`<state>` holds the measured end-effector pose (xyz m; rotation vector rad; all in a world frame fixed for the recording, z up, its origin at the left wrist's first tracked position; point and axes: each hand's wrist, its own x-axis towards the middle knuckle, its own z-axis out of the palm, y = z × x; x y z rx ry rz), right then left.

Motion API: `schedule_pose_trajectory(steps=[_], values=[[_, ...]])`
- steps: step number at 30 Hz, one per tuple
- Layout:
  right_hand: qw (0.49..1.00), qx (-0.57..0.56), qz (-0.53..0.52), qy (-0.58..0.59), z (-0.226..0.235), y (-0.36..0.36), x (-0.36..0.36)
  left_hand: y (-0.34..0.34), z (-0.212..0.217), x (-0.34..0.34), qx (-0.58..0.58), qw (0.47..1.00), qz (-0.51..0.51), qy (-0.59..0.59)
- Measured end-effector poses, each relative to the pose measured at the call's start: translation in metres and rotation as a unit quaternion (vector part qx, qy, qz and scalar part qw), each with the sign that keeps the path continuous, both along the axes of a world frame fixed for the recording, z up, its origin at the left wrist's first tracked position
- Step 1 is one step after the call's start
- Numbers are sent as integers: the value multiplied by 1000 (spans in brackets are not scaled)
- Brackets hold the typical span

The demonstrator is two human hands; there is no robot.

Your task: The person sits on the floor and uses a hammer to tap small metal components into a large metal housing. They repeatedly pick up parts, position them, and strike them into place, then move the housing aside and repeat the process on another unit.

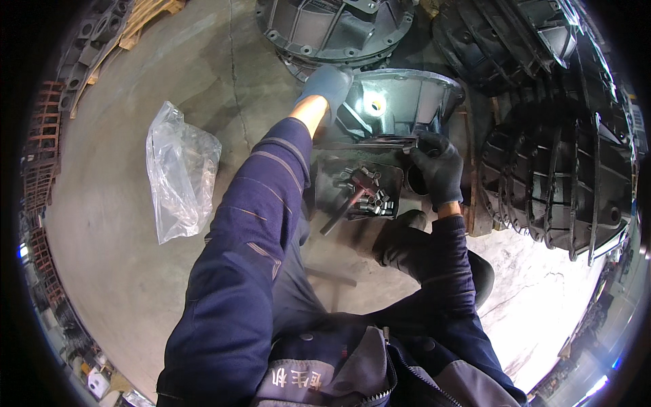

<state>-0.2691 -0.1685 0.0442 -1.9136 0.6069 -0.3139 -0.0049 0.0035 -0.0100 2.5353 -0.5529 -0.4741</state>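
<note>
A dark cast-metal housing (424, 102) stands tipped on its side ahead of me, with a bright light spot around a round hole in its wall. My left hand (327, 88), in a grey glove, grips its left rim; the fingertips are partly hidden. At the near right edge, my right hand (439, 168), in a dark glove, is closed on the same housing. Below it a shallow dark tray (327, 178) holds a hammer (354, 198) with a reddish handle, lying over several short metal sleeves (381, 205).
Another ribbed housing (332, 30) lies just beyond. Stacked dark castings (556, 169) crowd the right side, partly on wooden pallets. A clear plastic bag (180, 176) lies on the concrete floor at left. My boot (400, 234) is close to the tray.
</note>
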Motion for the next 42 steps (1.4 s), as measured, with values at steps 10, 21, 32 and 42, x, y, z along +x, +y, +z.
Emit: schedule_pose_trajectory(steps=[10, 21, 32, 42], values=[[991, -79, 30, 103, -54, -8, -13, 4, 0, 5, 4, 999, -38, 16], [984, -111, 49, 134, -78, 2, -22, 3, 7, 2, -26, 1000, 4, 13], [993, -113, 29, -28, 36, 10, 52, 1, 22, -2, 65, 988, -111, -88], [993, -49, 112, -11, 25, 22, 99, 2, 34, -11, -16, 998, 39, 45]])
